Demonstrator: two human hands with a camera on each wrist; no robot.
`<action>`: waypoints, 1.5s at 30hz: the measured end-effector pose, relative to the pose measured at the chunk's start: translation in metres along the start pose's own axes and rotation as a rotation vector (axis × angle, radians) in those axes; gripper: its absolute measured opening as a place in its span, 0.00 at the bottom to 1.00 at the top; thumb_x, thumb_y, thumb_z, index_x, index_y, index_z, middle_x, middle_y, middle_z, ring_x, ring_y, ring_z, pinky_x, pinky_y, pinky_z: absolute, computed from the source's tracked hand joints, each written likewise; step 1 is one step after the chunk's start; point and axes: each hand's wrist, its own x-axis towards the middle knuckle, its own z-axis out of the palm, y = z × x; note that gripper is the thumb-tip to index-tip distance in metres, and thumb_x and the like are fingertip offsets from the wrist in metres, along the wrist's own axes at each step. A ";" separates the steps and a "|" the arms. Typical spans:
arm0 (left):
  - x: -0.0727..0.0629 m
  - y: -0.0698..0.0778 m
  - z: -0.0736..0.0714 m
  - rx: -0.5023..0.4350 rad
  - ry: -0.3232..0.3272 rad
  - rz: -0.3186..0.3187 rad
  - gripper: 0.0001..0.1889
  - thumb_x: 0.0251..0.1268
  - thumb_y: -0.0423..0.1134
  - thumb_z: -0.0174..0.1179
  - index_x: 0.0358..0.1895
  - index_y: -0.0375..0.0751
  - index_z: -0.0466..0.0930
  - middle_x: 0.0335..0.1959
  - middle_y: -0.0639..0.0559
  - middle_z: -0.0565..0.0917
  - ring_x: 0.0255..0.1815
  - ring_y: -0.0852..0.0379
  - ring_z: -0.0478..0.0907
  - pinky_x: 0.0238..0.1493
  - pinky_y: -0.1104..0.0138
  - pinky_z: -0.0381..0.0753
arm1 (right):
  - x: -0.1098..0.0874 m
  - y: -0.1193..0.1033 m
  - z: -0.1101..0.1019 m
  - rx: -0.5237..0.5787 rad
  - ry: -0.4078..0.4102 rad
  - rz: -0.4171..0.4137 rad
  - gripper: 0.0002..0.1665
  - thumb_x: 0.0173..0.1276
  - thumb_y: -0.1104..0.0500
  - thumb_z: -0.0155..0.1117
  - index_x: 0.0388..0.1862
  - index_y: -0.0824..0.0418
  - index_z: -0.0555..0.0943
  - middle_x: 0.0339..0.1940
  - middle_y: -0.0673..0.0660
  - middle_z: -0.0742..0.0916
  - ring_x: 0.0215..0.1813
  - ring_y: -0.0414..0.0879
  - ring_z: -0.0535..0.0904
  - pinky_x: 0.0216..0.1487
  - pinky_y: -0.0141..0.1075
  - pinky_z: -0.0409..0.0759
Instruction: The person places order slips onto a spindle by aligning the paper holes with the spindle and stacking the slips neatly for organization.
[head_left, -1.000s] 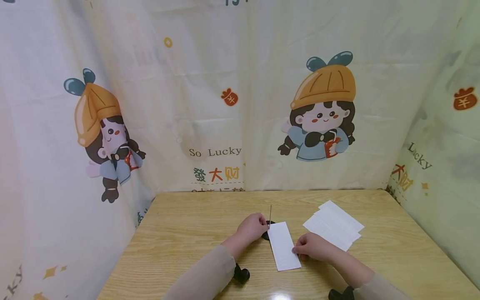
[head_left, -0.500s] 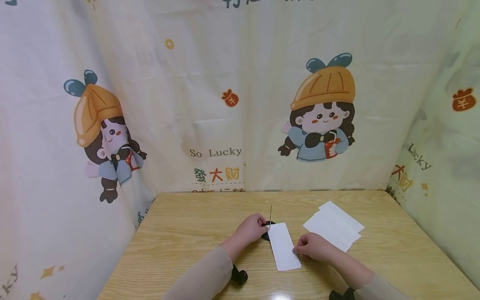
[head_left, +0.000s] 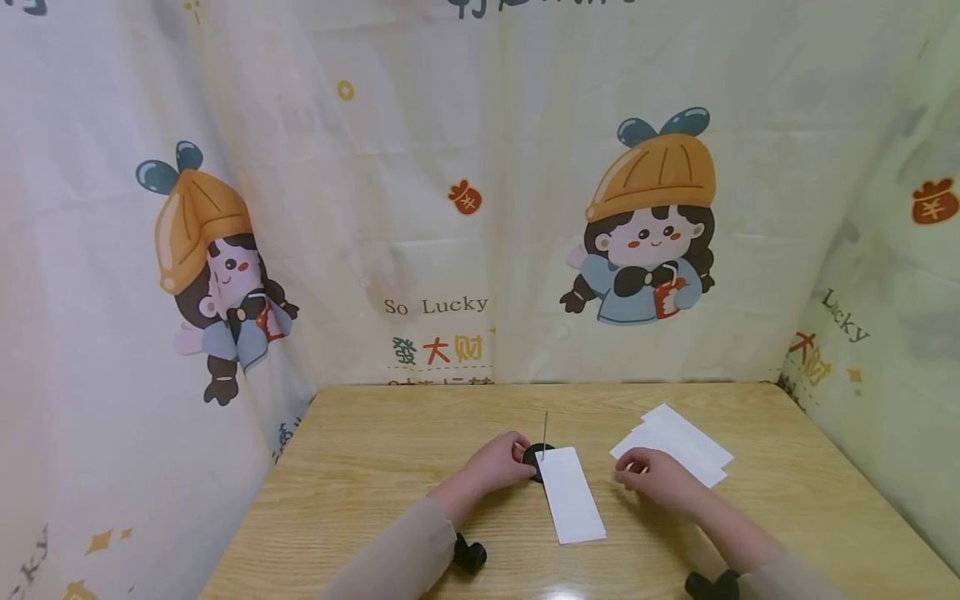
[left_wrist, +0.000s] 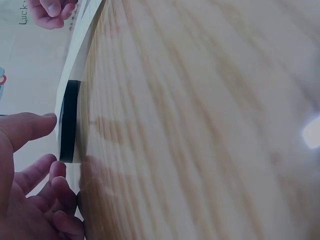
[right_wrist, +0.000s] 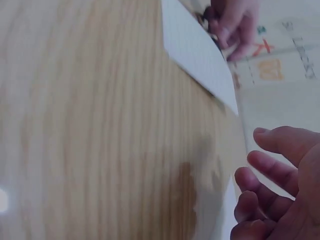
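A bill spike stands on the table, its thin upright metal pin (head_left: 545, 429) rising from a round black base (head_left: 532, 457). The pin passes through the top left corner of a long white paper slip (head_left: 572, 497), which covers part of the base. My left hand (head_left: 497, 462) is at the base's left side, thumb and fingers spread apart beside the black base (left_wrist: 69, 122); whether they touch it is hard to tell. Between the slip and a spread of white paper slips (head_left: 678, 442) hovers my right hand (head_left: 660, 479), holding nothing, fingers loosely curved in the right wrist view.
The wooden table (head_left: 360, 475) runs back to a printed curtain (head_left: 420, 167), which also hangs along both sides. Black wrist mounts (head_left: 470, 553) sit at both sleeves. The loose slips overlap at the table's right.
My right hand has left the edge of the slip on the spike and moved right, towards the loose slips. My left fingers have parted and drawn back from the slip's corner.
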 end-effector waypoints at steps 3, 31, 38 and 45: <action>0.000 -0.002 0.000 -0.005 -0.011 0.007 0.19 0.57 0.42 0.72 0.49 0.45 0.77 0.32 0.56 0.77 0.33 0.57 0.73 0.37 0.63 0.71 | 0.000 0.008 -0.009 -0.028 0.039 0.009 0.10 0.66 0.56 0.70 0.42 0.59 0.83 0.28 0.52 0.80 0.27 0.42 0.73 0.28 0.34 0.70; 0.003 -0.008 -0.007 0.053 -0.070 0.065 0.24 0.58 0.41 0.72 0.58 0.46 0.79 0.32 0.57 0.75 0.32 0.59 0.71 0.38 0.65 0.70 | 0.000 0.091 -0.101 -0.105 0.153 0.178 0.35 0.73 0.47 0.62 0.66 0.72 0.70 0.47 0.68 0.80 0.34 0.48 0.75 0.30 0.37 0.76; 0.003 -0.009 -0.006 0.048 -0.063 0.071 0.23 0.58 0.40 0.72 0.57 0.46 0.80 0.32 0.57 0.75 0.31 0.60 0.70 0.36 0.66 0.69 | 0.006 0.109 -0.106 -0.198 0.141 0.180 0.37 0.72 0.44 0.62 0.64 0.73 0.71 0.45 0.68 0.81 0.38 0.52 0.75 0.34 0.40 0.71; 0.003 -0.009 -0.006 0.047 -0.055 0.065 0.23 0.58 0.41 0.72 0.57 0.46 0.80 0.33 0.57 0.75 0.32 0.59 0.70 0.37 0.65 0.69 | 0.015 0.115 -0.104 -0.271 0.102 0.155 0.39 0.69 0.43 0.65 0.60 0.77 0.73 0.45 0.74 0.82 0.42 0.59 0.78 0.40 0.49 0.76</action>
